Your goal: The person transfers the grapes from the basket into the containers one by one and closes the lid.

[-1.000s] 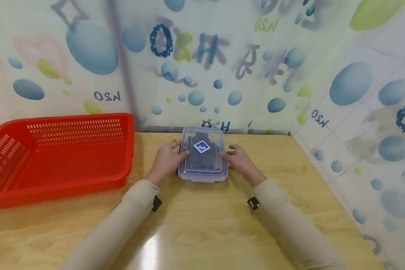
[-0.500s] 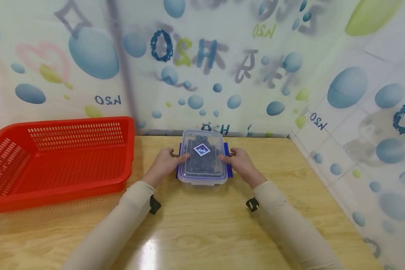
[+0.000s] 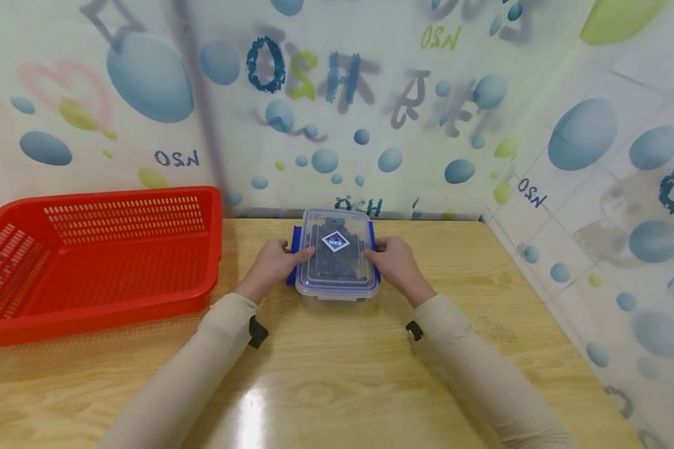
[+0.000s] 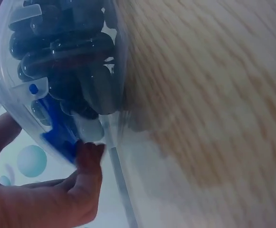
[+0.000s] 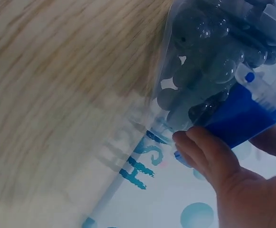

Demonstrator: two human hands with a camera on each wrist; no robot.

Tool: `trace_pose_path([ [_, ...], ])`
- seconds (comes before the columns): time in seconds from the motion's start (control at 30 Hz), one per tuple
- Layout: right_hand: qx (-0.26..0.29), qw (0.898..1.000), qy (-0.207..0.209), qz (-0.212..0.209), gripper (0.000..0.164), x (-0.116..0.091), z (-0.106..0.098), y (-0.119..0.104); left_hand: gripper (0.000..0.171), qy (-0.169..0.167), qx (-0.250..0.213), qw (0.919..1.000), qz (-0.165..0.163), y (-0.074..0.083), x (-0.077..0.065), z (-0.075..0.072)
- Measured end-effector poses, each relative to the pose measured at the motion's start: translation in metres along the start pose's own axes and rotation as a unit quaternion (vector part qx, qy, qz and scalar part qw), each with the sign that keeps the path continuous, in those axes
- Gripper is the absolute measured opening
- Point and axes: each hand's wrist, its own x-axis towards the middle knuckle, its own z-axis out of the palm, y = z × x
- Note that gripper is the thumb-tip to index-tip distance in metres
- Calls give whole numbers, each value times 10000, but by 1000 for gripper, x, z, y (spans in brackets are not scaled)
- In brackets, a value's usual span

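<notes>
Your clear plastic container (image 3: 337, 262) with its lid on stands on the wooden table (image 3: 326, 374), at the far edge in the middle, close to the wall. It is full of dark rounded pieces (image 4: 66, 57); through the plastic they look like capsules or beans, but I cannot tell which.

Your left hand (image 3: 272, 265) is at 9 o'clock of the container. Its thumb lies on the lid edge and the fingers curl on the blue side clip (image 4: 59, 130). Your right hand (image 3: 395, 265) is at 3 o'clock, and its fingers pinch the other blue clip (image 5: 240, 116), which stands out from the container wall.

A red slotted basket (image 3: 90, 262) is on the table at 9 o'clock of the container, well apart from your left hand. A curtain with blue bubbles and letters (image 3: 337, 106) covers the wall at 12 o'clock, just behind the container, and goes along the right side also. Nothing lies between your hands and the container; both sleeves (image 3: 202, 368) rest low above the table.
</notes>
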Motion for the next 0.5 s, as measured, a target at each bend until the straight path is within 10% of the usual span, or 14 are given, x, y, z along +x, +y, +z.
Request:
trace_pose_path([
  [0.5, -57, 9998, -180, 8, 50, 0, -3, -4, 29, 975, 863, 9899, 559, 24, -11, 14],
])
